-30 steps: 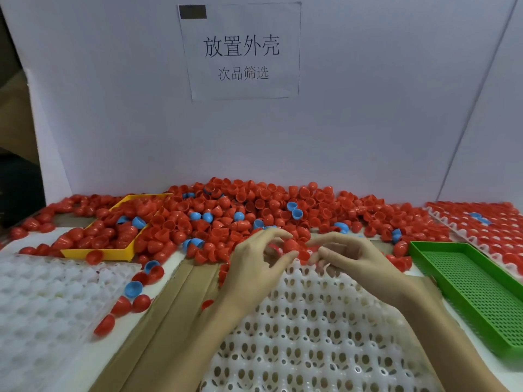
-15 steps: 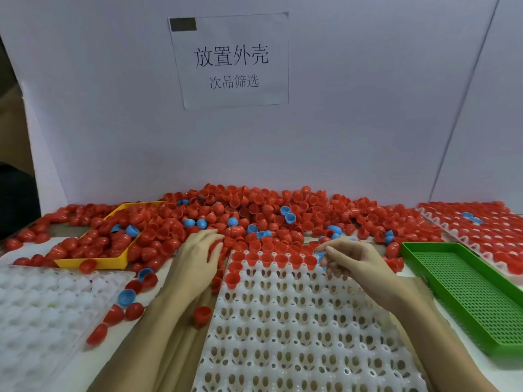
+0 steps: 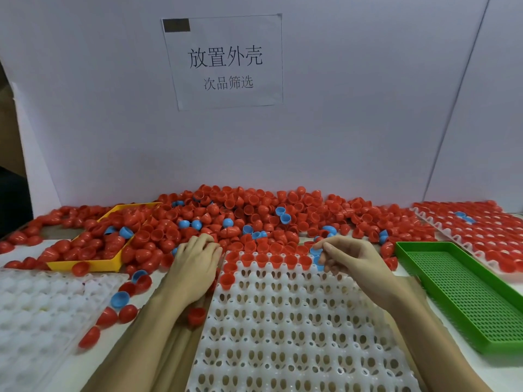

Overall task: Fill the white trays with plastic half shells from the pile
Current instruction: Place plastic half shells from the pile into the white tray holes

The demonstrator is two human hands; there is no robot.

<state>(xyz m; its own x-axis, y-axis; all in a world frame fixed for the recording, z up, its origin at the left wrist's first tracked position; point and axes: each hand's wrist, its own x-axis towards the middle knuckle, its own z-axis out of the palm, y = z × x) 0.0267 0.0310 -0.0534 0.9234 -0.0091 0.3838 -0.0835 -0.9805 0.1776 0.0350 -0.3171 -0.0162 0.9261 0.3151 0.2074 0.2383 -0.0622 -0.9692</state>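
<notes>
A big pile of red and blue half shells [image 3: 254,213] lies along the back of the table. In front of me sits a white tray [image 3: 297,329] with a row of red shells in its far sockets. My right hand [image 3: 353,261] pinches a blue half shell [image 3: 316,252] at the tray's far right corner. My left hand [image 3: 195,267] lies palm down at the tray's far left corner, fingers curled into red shells at the pile's edge; what it holds is hidden.
A second white tray [image 3: 42,306] lies at the left. A yellow tray [image 3: 85,264] heaped with red shells sits behind it. A green perforated tray [image 3: 464,292] is at the right, with a white tray filled with shells [image 3: 481,230] beyond. Loose shells [image 3: 121,299] lie between the white trays.
My left hand moved from the tray's far edge out to the left into the pile's edge. The right hand stayed at the far right corner and now shows a blue shell. Camera tilted up.
</notes>
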